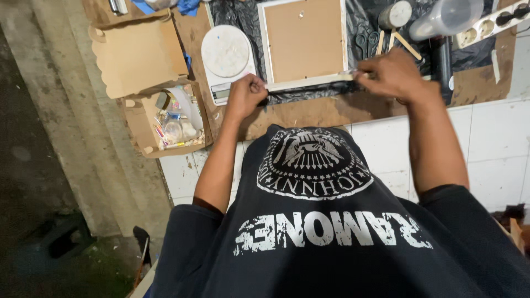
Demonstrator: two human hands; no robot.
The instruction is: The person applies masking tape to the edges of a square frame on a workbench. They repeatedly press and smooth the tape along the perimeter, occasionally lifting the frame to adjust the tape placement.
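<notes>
A white picture frame [302, 40] lies face down on black plastic sheeting [237, 15], its brown backing board up. My left hand [246, 95] is closed at the frame's near left corner, gripping what looks like a strip of dark tape. My right hand [390, 74] is closed over the frame's near right edge, and the tape strip [314, 88] runs between both hands along the near edge. What the right fingers pinch is hidden.
A white round kitchen scale [225, 54] sits left of the frame. An open cardboard box [165, 118] with small items stands at the left. Scissors [364, 44], wooden sticks [407, 44], a tape roll [396, 14], a clear measuring jug [447, 17] and a power strip [488, 23] lie beyond.
</notes>
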